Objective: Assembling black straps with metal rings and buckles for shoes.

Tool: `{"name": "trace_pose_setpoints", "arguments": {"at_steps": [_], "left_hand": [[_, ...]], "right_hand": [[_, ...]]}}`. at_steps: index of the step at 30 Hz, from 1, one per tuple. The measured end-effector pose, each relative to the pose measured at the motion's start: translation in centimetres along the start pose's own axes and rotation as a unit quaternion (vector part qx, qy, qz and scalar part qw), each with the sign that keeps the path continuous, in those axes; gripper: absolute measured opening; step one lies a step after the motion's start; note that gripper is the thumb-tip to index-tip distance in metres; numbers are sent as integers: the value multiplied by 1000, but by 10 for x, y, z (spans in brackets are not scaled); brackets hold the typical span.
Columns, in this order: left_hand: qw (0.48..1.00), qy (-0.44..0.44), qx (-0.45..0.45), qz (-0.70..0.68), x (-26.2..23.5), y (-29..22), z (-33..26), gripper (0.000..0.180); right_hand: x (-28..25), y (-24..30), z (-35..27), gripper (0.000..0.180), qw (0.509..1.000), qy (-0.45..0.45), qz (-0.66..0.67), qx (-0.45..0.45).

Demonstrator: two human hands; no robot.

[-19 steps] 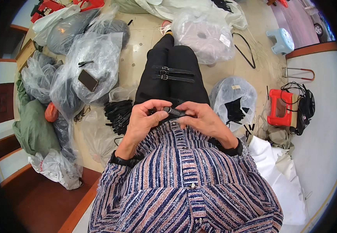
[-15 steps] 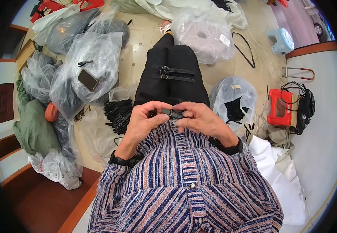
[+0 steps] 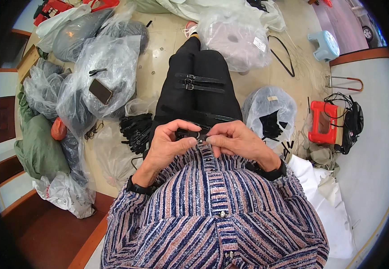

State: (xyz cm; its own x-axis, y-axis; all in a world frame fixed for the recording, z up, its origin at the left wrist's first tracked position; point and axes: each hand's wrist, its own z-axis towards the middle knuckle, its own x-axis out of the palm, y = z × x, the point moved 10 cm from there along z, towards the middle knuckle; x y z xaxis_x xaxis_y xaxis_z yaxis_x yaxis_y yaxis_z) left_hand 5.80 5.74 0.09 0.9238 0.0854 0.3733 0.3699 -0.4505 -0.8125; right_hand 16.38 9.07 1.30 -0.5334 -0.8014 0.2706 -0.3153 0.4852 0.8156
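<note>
Just above my lap, both hands pinch a small black strap with a metal buckle. My left hand grips one side of it between thumb and bent forefinger. From the other side, my right hand closes thumb and fingers on the strap close to the buckle; part of it is hidden behind the fingers. Farther up my thighs lie a pair of black buckled straps, side by side. Another dark strap crosses my legs just beyond my hands.
A bundle of black straps lies left of my legs. On the right stands a clear plastic bag holding black pieces. Stuffed plastic bags fill the left, with a phone on one. A red-framed object and blue stool are at right.
My right fingers have shifted and now pinch the strap closer to the buckle. The buckled piece has turned between my hands. A strap across my thighs near my hands shows more clearly.
</note>
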Motion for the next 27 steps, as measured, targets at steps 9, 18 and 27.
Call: {"name": "trace_pose_setpoints", "arguments": {"at_steps": [9,18,27], "left_hand": [[997,-2,-71,-38,10,15,-14,23],[1000,4,10,-3,16,17,-31,25],[999,8,33,1,22,20,-33,24]], "right_hand": [[13,-13,-9,17,999,-38,-32,18],[27,-21,-18,23,999,-8,-43,-10],[30,-29,-19,23,999,4,1,-32]]}}
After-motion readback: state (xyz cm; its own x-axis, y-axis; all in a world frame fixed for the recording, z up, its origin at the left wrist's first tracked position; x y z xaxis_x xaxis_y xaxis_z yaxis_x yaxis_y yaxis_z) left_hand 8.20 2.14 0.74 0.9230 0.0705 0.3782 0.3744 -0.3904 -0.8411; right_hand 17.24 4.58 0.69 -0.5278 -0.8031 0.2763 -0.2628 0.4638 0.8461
